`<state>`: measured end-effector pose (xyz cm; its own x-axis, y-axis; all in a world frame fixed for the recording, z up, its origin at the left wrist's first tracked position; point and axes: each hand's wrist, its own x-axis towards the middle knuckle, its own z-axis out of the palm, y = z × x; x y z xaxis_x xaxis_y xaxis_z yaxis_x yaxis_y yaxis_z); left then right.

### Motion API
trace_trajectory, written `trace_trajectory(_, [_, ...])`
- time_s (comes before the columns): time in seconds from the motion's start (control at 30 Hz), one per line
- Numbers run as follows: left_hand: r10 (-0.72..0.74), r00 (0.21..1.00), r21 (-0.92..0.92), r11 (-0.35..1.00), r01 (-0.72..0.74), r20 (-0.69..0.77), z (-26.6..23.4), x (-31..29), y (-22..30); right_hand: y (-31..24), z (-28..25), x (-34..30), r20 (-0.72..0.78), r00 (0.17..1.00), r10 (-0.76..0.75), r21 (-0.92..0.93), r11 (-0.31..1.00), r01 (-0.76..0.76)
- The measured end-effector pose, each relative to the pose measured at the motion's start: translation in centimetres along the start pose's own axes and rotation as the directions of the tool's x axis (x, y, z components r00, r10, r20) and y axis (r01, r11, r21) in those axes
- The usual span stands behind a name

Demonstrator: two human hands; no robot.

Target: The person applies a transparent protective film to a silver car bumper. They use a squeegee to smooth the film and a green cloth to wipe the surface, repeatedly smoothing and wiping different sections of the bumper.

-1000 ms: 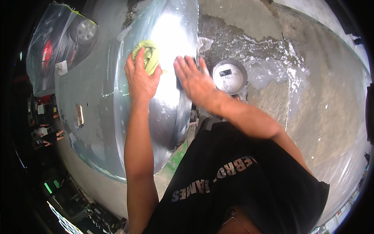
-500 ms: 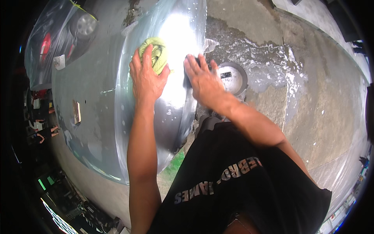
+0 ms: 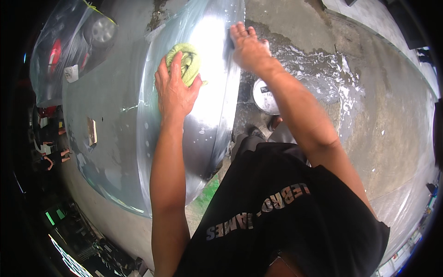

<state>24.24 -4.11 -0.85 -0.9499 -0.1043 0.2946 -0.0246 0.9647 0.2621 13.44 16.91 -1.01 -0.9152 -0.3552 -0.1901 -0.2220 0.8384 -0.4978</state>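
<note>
Yellow-green cloth (image 3: 186,64) — bunched, pressed by left hand (image 3: 175,92); right hand (image 3: 249,46) flat on silver panel (image 3: 210,115).

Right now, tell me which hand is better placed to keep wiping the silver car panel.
Left. The left hand presses the green cloth on the silver panel; the right hand rests bare at its edge.

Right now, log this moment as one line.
left hand: pressing green cloth on silver car panel | right hand: flat on panel edge | ground: wet, soapy concrete
</note>
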Motion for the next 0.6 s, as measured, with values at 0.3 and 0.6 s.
trace_trajectory(0.3, [-0.03, 0.999, 0.007, 1.0, 0.03, 0.011, 0.0, -0.1, 0.5, 3.3, 6.1, -8.2, -0.19, 0.933, -0.304, 0.044, 0.947, 0.317])
trace_trajectory(0.6, [0.001, 1.0, 0.001, 1.0, -0.001, -0.023, 0.1, -0.4, 0.2, 0.0, 6.2, -8.5, 0.006, 0.937, -0.35, -0.305, 0.892, 0.335])
